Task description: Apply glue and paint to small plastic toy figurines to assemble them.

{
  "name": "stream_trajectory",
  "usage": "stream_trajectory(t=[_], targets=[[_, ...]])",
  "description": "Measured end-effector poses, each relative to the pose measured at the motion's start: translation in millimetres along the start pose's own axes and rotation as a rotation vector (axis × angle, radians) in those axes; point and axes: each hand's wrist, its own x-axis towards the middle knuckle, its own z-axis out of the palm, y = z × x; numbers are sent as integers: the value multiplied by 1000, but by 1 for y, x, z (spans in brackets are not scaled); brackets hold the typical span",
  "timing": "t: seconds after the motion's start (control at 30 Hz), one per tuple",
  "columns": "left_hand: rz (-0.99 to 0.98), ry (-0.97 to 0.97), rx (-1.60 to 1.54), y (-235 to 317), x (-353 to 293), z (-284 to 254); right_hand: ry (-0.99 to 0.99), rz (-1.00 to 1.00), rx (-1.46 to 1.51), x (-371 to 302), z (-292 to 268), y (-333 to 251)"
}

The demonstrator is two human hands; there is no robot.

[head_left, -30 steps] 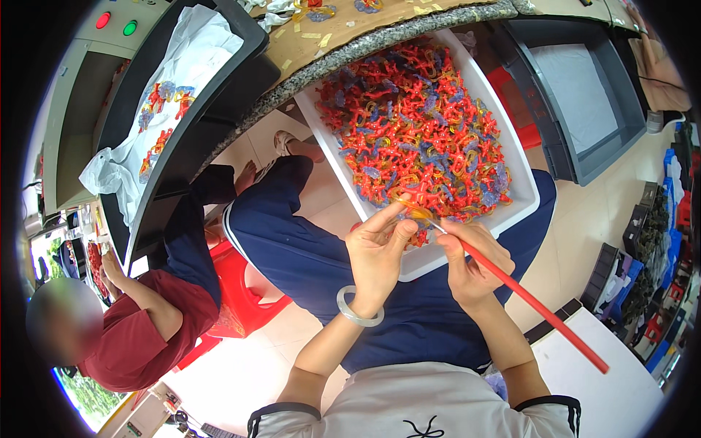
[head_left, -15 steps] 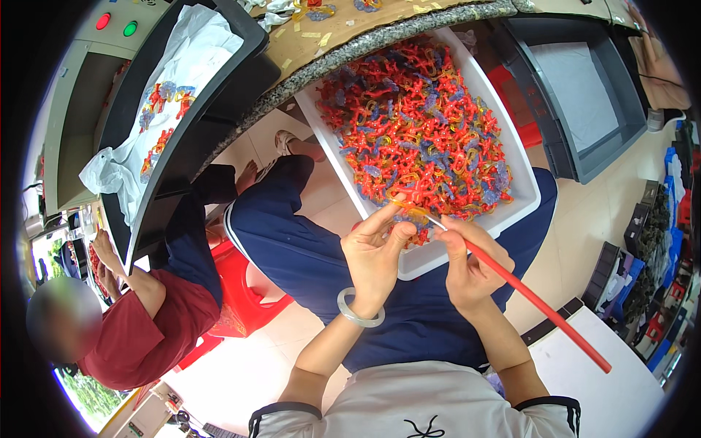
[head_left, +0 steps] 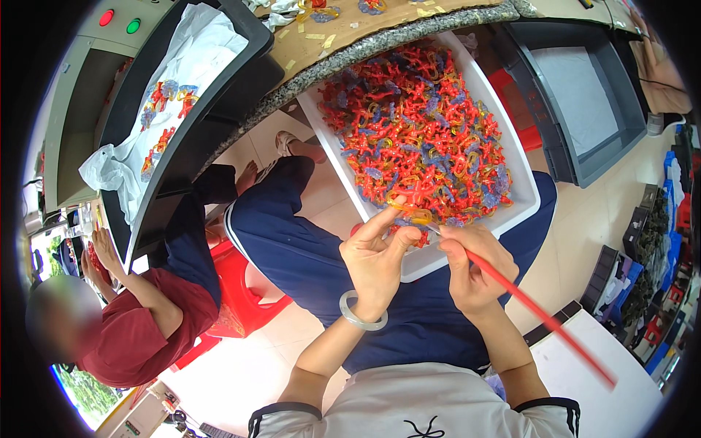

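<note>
My left hand (head_left: 374, 263) pinches a small plastic figure (head_left: 415, 215) between thumb and fingertips; it has translucent yellow, red and bluish parts. In my right hand (head_left: 475, 266) is a long, slim red-handled tool (head_left: 540, 312), gripped like a pen. Its thin, pale tip reaches the figure's right side; whether it touches cannot be made out. Both hands are over the near end of a white plastic tub (head_left: 523, 171) on my lap. The tub is heaped with many similar red, yellow and blue figures (head_left: 423, 124).
A granite-edged workbench (head_left: 380, 42) runs beyond the tub. At the left stands a dark tray (head_left: 252, 33) with white sheeting and several figures. A grey crate (head_left: 540, 109) is at the right. A co-worker in a maroon top (head_left: 175, 299) sits at the left near a red stool (head_left: 255, 292).
The red tool has swung slightly, its far end lower and farther right. The figure has turned a little in my left fingertips. At the left, the co-worker's hands and arm have shifted.
</note>
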Motion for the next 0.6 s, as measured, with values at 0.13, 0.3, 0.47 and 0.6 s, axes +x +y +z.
stream_trajectory(t=[0.13,0.3,0.47,0.6], targets=[[81,26,-73,1,0,7,-4,-53,50,-1,1,-3],[-10,-6,-109,-3,1,2,-19,-153,-80,6,0,-4],[-125,11,-146,-2,2,-3,-44,-178,-117,8,4,2],[-218,24,-175,-2,4,-4,10,-153,-112,6,5,0]])
